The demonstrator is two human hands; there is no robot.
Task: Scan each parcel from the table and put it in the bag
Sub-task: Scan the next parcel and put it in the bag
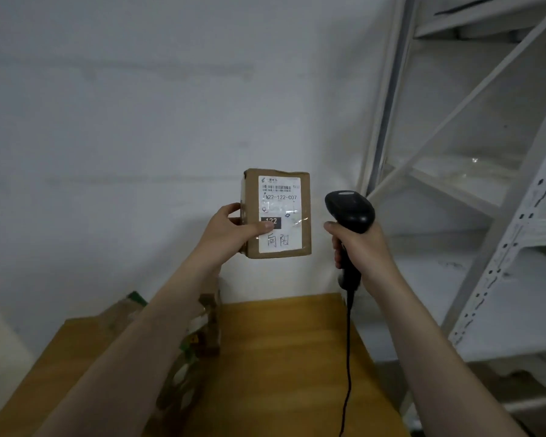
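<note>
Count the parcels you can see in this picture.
1 for sure: the parcel the left hand holds up beside the scanner. Brown packaging on the table, half hidden under the arm, may be more.

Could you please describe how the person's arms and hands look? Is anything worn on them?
Both are bare. The left hand and right hand wear no gloves, and no ring shows on the fingers. The left forearm and right forearm carry no sleeve, watch or bracelet as far as the frame shows.
</note>
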